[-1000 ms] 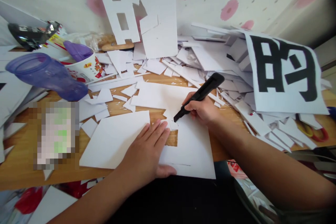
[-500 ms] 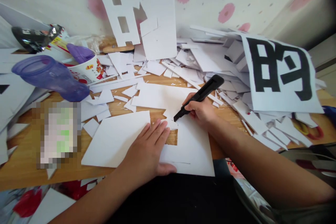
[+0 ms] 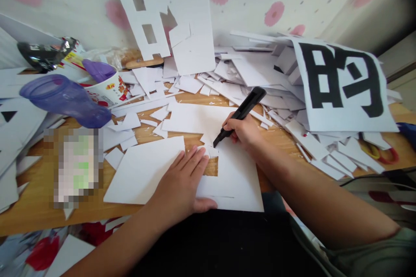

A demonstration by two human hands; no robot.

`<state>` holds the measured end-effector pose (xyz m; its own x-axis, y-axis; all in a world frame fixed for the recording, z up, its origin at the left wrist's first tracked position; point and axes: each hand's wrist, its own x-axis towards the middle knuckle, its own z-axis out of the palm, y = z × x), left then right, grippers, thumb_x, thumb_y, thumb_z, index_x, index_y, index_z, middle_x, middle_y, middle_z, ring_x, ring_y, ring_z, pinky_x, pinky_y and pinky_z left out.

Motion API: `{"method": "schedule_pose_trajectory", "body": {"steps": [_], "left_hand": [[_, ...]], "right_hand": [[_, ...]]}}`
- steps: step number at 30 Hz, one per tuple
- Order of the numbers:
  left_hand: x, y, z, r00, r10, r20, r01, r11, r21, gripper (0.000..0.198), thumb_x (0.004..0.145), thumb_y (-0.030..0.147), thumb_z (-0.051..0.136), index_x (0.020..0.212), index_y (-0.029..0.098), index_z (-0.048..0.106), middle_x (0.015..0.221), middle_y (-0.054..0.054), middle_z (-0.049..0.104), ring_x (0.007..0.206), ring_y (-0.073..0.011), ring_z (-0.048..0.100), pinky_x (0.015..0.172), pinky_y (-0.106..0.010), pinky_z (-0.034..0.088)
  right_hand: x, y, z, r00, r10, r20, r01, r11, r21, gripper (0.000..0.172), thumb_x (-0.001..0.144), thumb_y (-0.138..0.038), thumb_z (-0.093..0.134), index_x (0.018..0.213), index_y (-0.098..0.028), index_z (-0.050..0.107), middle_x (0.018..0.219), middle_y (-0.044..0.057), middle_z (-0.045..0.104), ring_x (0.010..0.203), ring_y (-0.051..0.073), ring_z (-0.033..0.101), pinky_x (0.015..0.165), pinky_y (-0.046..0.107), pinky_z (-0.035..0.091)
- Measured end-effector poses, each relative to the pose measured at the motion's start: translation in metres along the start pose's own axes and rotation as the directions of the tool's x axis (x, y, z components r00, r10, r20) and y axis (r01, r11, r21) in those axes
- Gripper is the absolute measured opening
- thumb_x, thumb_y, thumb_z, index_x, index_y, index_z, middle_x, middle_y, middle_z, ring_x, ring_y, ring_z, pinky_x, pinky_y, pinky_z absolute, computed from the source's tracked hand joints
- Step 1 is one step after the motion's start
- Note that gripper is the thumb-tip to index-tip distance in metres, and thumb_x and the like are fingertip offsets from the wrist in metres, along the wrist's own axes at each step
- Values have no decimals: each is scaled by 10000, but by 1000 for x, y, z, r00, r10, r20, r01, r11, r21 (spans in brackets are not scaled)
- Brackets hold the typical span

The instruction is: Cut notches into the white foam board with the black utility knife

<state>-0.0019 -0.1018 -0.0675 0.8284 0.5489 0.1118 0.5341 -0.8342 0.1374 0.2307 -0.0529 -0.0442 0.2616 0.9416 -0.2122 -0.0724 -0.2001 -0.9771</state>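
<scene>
A white foam board [image 3: 240,173] with cut-out openings lies on the wooden table near its front edge. My left hand [image 3: 182,177] rests flat on the board, fingers stretched out beside a rectangular opening that shows the wood. My right hand [image 3: 242,132] is closed around a black utility knife [image 3: 245,106], held at a slant. The knife's tip meets the board, or a small white piece, just above that opening; the blade itself is too small to make out. A short dark line runs along the board's lower part.
Foam scraps [image 3: 224,82] are heaped along the back and right. A sheet with a large black character [image 3: 316,121] drapes over them. Another cut board [image 3: 198,58] leans against the wall. A purple translucent vessel [image 3: 65,99], a paper cup [image 3: 110,91] and scissors [image 3: 390,156] lie around.
The knife's tip has shifted very slightly left along the cut, with my right hand following. My left hand stays pressed on the board. The whole view has shifted a little.
</scene>
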Motion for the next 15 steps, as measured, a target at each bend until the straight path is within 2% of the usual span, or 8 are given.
{"method": "schedule_pose_trajectory", "body": {"steps": [4, 8, 15], "left_hand": [[0, 0, -1, 1000, -3, 8, 3, 1000, -15, 1024, 710, 734, 687, 1421, 33, 460, 1508, -271, 414, 1410, -405, 393, 1145, -562, 335], [-1, -1, -1, 1000, 3, 7, -3, 1000, 2, 1025, 718, 746, 665, 1433, 46, 442, 1521, -259, 401, 1424, -386, 377, 1146, -556, 335], [-1, 0, 1, 999, 21, -36, -19, 998, 58, 1029, 681, 721, 716, 1402, 31, 466, 1500, -255, 434, 1401, -385, 416, 1121, -553, 377]], "right_hand": [[-2, 4, -4, 999, -41, -12, 41, 999, -5, 62, 504, -193, 604, 541, -188, 555, 445, -36, 511, 303, 88, 381, 262, 220, 286], [-4, 8, -11, 996, -85, -12, 85, 996, 10, 51, 501, -189, 612, 541, -181, 582, 417, -49, 492, 297, 84, 371, 269, 210, 266], [-5, 10, -17, 993, -94, 77, 88, 993, 75, 52, 512, -170, 630, 559, -181, 611, 416, -56, 500, 307, 78, 371, 275, 202, 289]]}}
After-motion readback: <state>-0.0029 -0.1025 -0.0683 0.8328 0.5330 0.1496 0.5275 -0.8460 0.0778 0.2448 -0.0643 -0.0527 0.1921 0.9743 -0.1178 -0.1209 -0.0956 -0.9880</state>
